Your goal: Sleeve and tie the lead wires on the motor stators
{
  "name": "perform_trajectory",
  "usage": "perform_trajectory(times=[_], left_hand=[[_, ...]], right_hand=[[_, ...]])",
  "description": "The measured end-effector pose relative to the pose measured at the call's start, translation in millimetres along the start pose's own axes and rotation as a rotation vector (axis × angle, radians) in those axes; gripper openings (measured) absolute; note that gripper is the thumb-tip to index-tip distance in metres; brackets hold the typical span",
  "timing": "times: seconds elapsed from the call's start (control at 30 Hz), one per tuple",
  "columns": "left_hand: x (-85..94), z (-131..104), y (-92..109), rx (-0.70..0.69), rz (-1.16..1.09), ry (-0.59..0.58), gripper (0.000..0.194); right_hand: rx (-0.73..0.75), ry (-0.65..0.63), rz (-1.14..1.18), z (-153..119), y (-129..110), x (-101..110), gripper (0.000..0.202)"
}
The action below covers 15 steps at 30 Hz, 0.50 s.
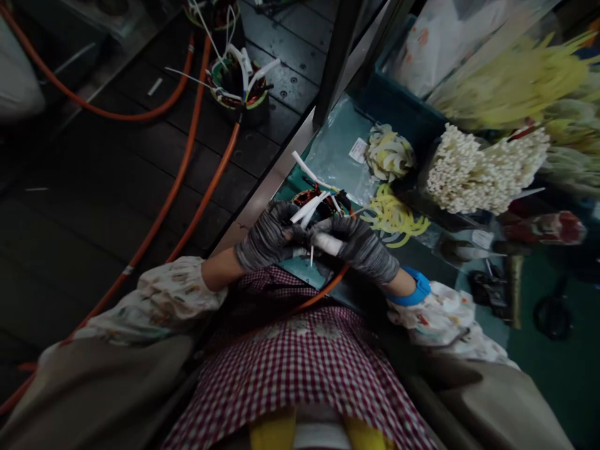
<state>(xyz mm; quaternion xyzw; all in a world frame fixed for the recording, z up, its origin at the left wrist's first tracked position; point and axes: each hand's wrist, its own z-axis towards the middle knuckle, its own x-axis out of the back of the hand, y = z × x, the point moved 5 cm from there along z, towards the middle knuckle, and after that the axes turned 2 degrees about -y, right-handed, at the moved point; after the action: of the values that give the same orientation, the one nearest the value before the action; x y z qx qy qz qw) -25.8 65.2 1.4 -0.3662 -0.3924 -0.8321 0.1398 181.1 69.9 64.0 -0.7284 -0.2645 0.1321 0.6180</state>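
My left hand [272, 236], in a grey knitted glove, is closed near the white sleeving [310, 207] on the leads of a wound motor stator [307, 197]. Beside it my right hand [354, 244], gloved with white wrapping on a finger, is closed too, its fingertips meeting the left ones. Both pinch the wire leads [312, 255], though the exact grip is partly hidden by the fingers. The stator sits just beyond my hands on the bench, its copper windings partly covered. An orange cable [328, 287] passes below my right hand.
Yellow sleeves [396, 215], a coiled sleeve bundle [389, 153] and a bunch of thin white tubes [482, 169] lie right of the stator. Hand tools [492, 287] are farther right. Another stator [241, 87] stands on the dark slatted surface at left, with orange hoses [187, 156] alongside.
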Motion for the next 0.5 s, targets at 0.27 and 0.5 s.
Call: perform_trajectory(times=[0.27, 0.5], left_hand=[[9.1, 8, 6, -0.06, 0.0, -0.011, 0.03], [-0.4, 1, -7, 0.146, -0.105, -0.028, 0.038]], right_hand=[[0.113, 0.278, -0.115, -7, 12, -2, 0.019], [0.25, 0.249, -0.189, -15, 21, -13, 0.015]])
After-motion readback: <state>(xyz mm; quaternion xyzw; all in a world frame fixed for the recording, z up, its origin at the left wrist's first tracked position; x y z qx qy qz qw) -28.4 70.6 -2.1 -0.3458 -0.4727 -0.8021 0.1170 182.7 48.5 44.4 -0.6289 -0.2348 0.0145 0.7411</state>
